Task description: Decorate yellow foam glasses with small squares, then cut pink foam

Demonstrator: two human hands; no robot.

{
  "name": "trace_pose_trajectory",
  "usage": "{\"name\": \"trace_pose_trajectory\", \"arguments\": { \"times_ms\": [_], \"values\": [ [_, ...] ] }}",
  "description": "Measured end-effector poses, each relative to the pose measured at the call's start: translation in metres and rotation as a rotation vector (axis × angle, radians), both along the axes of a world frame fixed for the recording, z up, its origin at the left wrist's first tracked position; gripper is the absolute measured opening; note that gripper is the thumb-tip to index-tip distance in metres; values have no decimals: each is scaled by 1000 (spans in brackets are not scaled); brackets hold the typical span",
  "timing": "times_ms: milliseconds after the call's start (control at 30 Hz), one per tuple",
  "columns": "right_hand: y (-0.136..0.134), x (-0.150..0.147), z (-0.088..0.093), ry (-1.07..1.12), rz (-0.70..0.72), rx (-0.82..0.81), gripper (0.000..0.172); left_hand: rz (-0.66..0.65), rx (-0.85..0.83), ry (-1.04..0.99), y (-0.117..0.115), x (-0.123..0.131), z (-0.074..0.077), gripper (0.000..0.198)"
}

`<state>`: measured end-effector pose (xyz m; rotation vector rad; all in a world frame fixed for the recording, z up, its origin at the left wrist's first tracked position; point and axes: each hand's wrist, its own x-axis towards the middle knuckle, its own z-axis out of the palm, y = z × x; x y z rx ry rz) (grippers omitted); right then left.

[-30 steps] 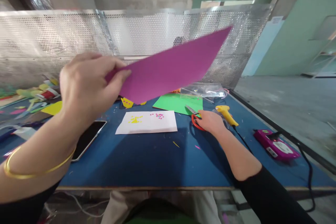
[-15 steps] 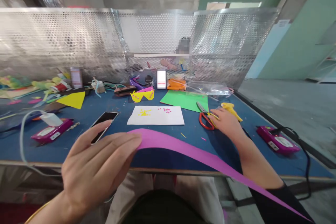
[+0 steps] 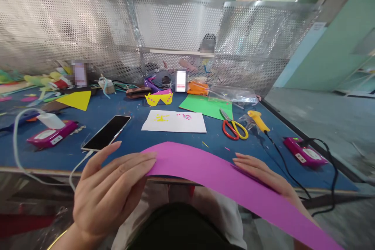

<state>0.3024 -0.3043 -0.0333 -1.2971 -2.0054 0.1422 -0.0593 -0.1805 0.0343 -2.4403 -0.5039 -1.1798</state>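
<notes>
A large purple paper sheet (image 3: 222, 181) lies bowed across my lap and the near edge of the blue table (image 3: 175, 144). My left hand (image 3: 111, 191) grips its left end, fingers stretched over the top. My right hand (image 3: 263, 174) lies flat with fingers extended, touching the sheet's far edge. Red-and-yellow scissors (image 3: 234, 128) rest on the table beyond my right hand, untouched. A white paper with yellow and pink bits (image 3: 175, 122) lies in the middle.
A black phone (image 3: 107, 133) lies left of centre. Two magenta devices (image 3: 51, 134) (image 3: 304, 155) have cables. A yellow glue gun (image 3: 258, 120), green sheet (image 3: 205, 106), yellow paper mask (image 3: 159, 97) and clear bag (image 3: 231, 95) sit further back. A perforated metal screen (image 3: 175, 35) closes the far side.
My left hand brought the purple sheet down from in front of me to the table's near edge. My right hand left the scissors and came back to the sheet.
</notes>
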Motion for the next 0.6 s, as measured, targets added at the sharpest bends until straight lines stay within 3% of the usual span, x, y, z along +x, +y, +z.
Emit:
{"name": "trace_pose_trajectory", "arguments": {
  "times_ms": [67,200,367,500,600],
  "values": [
    [2,-8,-1,-3,-37,70,45,-30,-6,-10,1,-2,-2,28],
    [-14,-23,3,16,-270,266,41,-58,-18,-17,6,-4,-6,27],
    [-33,-27,20,-230,-361,320,49,-54,-51,-60,-2,18,-14,27],
    [-41,-28,26,-530,-323,331,59,-281,-145,-109,-18,45,-23,18],
    [-58,-26,23,-454,-314,326,53,-403,-192,-64,-23,49,-24,30]
  ]
}}
